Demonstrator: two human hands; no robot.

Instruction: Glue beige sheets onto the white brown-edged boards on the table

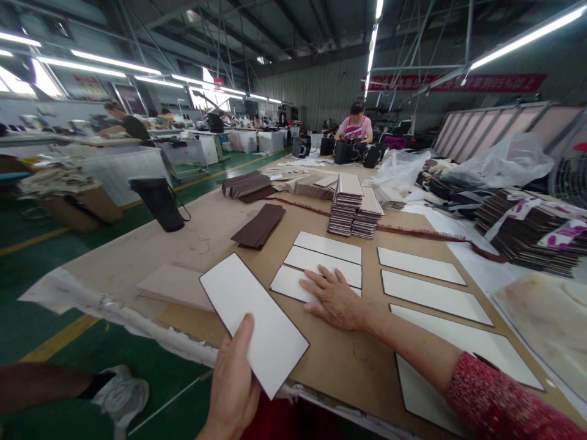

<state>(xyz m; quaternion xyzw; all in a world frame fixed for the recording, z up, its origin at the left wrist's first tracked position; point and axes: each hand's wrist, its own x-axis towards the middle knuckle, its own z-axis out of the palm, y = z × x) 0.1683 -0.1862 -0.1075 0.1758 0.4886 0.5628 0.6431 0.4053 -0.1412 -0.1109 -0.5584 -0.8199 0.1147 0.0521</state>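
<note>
My left hand (233, 385) is closed on a white rectangular panel with a dark edge (252, 321), held tilted above the table's near edge. My right hand (334, 297) lies flat with fingers spread on the nearest of three white panels (293, 282) laid in a column on the brown board (367, 360). A second column of white panels (426, 293) lies to the right, partly under my red-sleeved forearm.
Two tall stacks of panels (353, 208) stand behind the laid ones. Dark brown pieces (259, 226) lie at left, more dark stacks (527, 235) and plastic bags at right. A black bag (158, 201) sits on the table's left. A person works at the far end (355, 128).
</note>
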